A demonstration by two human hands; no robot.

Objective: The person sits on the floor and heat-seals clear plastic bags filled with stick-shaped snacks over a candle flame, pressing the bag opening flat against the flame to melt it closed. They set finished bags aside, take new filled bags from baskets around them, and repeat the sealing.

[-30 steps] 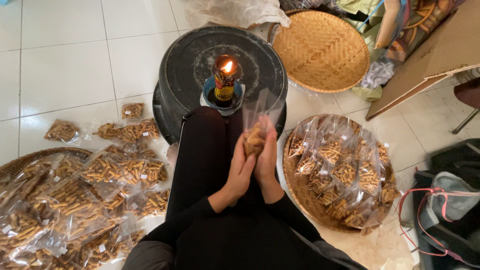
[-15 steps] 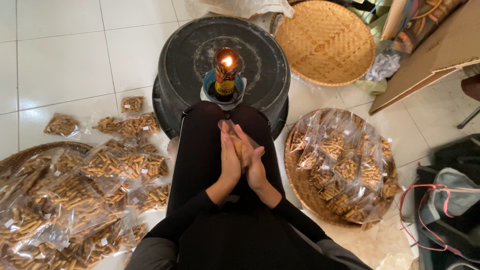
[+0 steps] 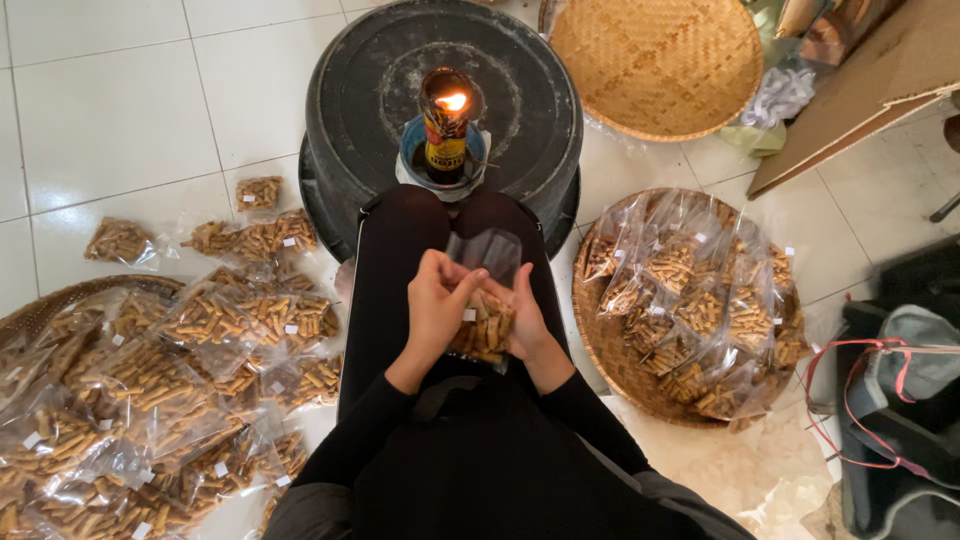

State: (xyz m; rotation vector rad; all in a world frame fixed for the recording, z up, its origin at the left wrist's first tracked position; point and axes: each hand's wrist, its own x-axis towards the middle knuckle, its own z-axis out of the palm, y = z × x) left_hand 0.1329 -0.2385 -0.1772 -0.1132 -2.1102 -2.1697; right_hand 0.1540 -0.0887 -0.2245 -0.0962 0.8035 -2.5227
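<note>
**Clear plastic packet of snack sticks held over the lap, open top toward the flame**

Black-sleeved arms meeting over the black-clad lap, nearest of all. Left hand [image 3: 436, 300] wrapped round the left side of a small clear plastic bag of golden-brown snack sticks [image 3: 483, 325], thumb and fingers pinching near its upper part. Right hand [image 3: 527, 318] cupped round the right side, grasping the same bag from beneath and behind. Bag upright between both palms, its empty clear top standing above the fingers, pointing toward the knees.

Judged as the handling step just ahead of closing: contents settled low, loose film above apparently being gathered. Next move likely calls for flattening that top film evenly and keeping fingers well clear of heat.

To the left, on the white tiled floor [image 3: 110, 110], a heap of filled clear packets [image 3: 180, 370] spilling past the edge of a woven tray. To the right, a round woven bamboo tray piled with more clear packets [image 3: 690, 300].

Just beyond the knees, an upturned round black tub [image 3: 520, 90] carrying a lit bottle lamp with a small orange flame [image 3: 446, 115] at its centre. Farther off, near the top right corner, an empty round woven bamboo tray [image 3: 655, 60].
</note>
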